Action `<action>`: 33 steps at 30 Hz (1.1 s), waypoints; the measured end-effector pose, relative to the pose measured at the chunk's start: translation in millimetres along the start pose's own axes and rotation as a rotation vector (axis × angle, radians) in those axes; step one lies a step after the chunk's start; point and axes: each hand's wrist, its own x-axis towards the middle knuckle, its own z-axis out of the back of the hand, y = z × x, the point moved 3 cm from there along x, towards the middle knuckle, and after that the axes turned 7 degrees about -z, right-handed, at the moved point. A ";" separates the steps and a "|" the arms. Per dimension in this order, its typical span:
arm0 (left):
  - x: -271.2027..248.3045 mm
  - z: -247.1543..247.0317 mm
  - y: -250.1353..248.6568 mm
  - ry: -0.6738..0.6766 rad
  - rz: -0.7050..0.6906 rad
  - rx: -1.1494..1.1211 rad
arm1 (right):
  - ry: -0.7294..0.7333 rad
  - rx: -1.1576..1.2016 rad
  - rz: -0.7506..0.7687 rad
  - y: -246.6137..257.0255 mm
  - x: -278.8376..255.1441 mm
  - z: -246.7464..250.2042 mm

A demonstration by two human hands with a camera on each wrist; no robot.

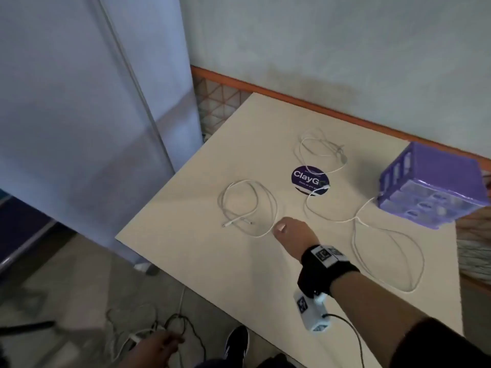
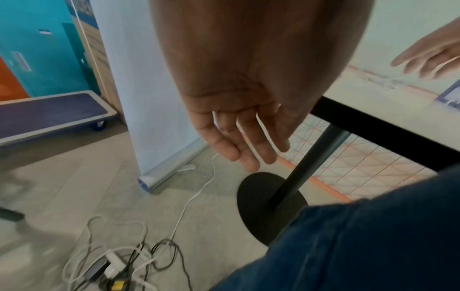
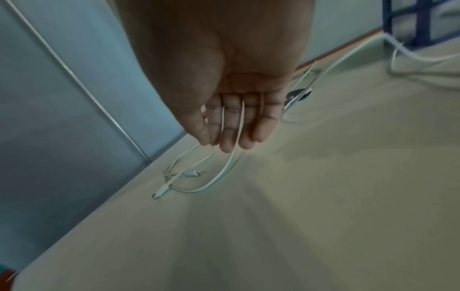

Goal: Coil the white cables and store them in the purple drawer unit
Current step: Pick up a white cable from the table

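Three white cables lie loose on the beige table [image 1: 207, 261]. The left cable [image 1: 236, 221] forms a rough loop; my right hand [image 1: 285, 227] reaches over its near edge. In the right wrist view the right hand [image 3: 234, 133] has straight fingers, and a strand of this cable [image 3: 161, 191] rises from the table across them. A second cable [image 1: 342, 158] lies at the back. The third cable [image 1: 334, 221] runs to the purple drawer unit [image 1: 435, 181] at the right, whose drawers look closed. My left hand [image 2: 246, 149] hangs below the table edge, fingers relaxed, holding nothing.
A round dark sticker [image 1: 309, 179] marks the table's middle. A pale banner stand [image 1: 93, 102] rises at the left. Orange wire mesh [image 1: 218, 99] lines the wall. On the floor lie tangled cords and a power strip [image 2: 112, 263] beside the black table base [image 2: 263, 204].
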 end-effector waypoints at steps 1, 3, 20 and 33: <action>2.2 9.5 -5.3 -0.051 -0.053 -0.061 | -0.003 0.001 -0.045 2.5 11.5 -3.3; 4.8 28.8 -13.1 -0.100 -0.065 -0.084 | -0.027 -0.043 -0.146 6.6 31.5 -7.7; 80.3 101.5 -200.7 -0.155 -0.434 -0.323 | 0.010 1.067 -0.099 36.6 -14.9 14.5; 83.9 99.0 -319.0 -0.085 -0.419 -0.881 | 0.075 0.890 0.044 -4.2 -94.9 26.4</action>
